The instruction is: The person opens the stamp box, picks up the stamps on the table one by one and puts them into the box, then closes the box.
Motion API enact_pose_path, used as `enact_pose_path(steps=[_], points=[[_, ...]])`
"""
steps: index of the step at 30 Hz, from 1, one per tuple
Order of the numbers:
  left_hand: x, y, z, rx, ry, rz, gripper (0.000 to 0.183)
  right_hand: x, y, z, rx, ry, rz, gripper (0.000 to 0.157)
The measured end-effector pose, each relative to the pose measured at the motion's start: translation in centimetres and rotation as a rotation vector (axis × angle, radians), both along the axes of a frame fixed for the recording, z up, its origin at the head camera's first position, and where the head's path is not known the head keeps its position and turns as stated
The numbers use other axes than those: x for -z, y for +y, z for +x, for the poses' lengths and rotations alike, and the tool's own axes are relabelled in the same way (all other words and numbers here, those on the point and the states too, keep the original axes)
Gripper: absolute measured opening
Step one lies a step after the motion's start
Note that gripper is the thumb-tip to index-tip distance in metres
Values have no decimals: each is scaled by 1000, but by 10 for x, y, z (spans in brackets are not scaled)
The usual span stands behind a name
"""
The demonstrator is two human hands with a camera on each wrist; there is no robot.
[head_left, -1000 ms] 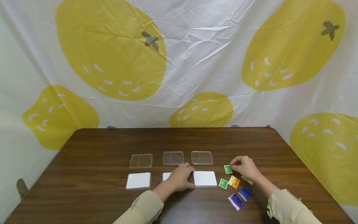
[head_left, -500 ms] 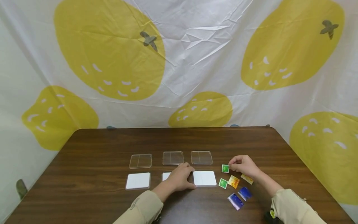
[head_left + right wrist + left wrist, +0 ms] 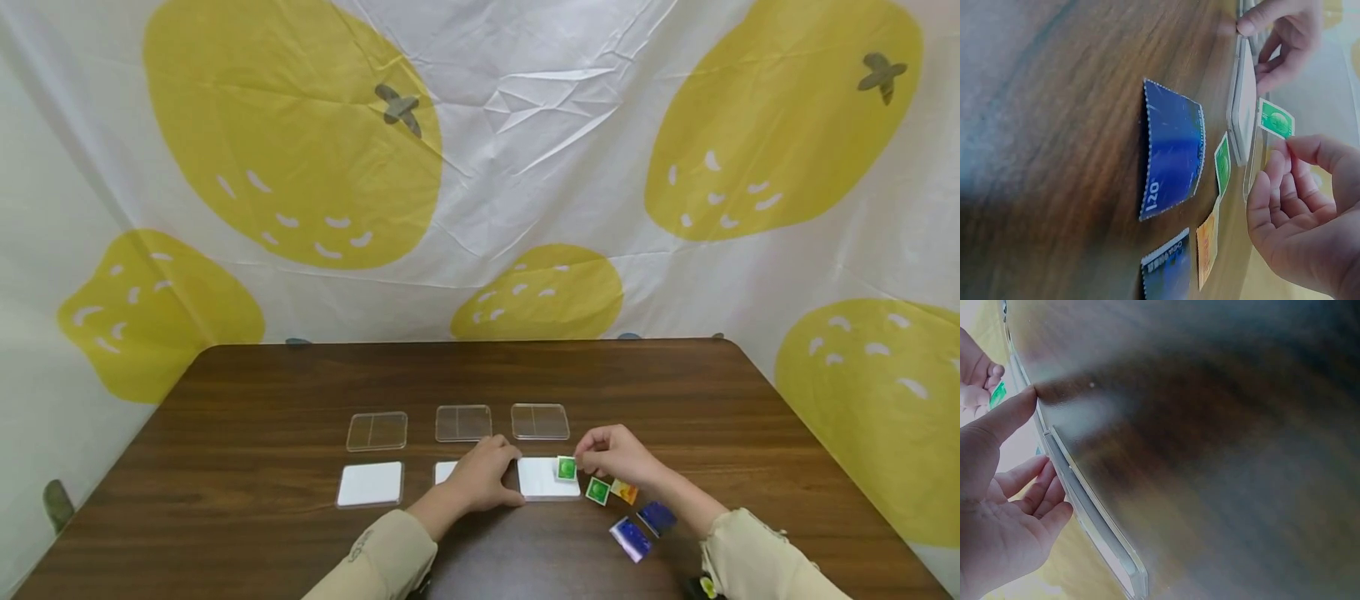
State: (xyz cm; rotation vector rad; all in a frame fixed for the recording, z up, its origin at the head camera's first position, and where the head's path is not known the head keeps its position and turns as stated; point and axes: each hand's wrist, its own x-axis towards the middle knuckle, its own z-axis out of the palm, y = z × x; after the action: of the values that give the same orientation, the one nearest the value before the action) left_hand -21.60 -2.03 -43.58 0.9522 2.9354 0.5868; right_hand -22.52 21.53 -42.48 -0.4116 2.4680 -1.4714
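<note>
My right hand point(image 3: 618, 454) pinches a green stamp point(image 3: 566, 469) at its edge, between thumb and index finger. This stamp overlaps the right end of the rightmost white-filled clear plastic case point(image 3: 536, 481) in the head view; in the right wrist view it tilts above the case. My left hand point(image 3: 483, 475) holds that case at its left end, thumb at the front edge and fingers behind. It hides most of the middle case point(image 3: 444, 472). A second green stamp point(image 3: 597, 491), an orange stamp point(image 3: 624, 491) and two blue stamps point(image 3: 1172, 150) lie right of the case.
At the left is a third white-filled case point(image 3: 371, 485). Behind the cases lie three clear plastic lids point(image 3: 464, 423) in a row on the brown wooden table point(image 3: 247, 467). A white cloth with yellow fruit point(image 3: 540, 292) hangs behind the table.
My right hand has moved left, carrying the green stamp from the table's right side to over the rightmost case. My left hand has stayed in place.
</note>
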Motion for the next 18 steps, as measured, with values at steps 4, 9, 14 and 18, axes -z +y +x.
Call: enact_pose_path(steps=[4,9,14,18], points=[[0,0,0,-4,-4,-5,54,2,-5,-1,-28,40,34,12],[0,0,0,-2,-6,-8,54,6,-8,-1,5,120,91,7],[0,0,-1,-5,-6,-7,54,10,-12,-1,4,271,215,3],[0,1,-1,-7,-8,-6,54,11,-15,0,11,334,290,7]])
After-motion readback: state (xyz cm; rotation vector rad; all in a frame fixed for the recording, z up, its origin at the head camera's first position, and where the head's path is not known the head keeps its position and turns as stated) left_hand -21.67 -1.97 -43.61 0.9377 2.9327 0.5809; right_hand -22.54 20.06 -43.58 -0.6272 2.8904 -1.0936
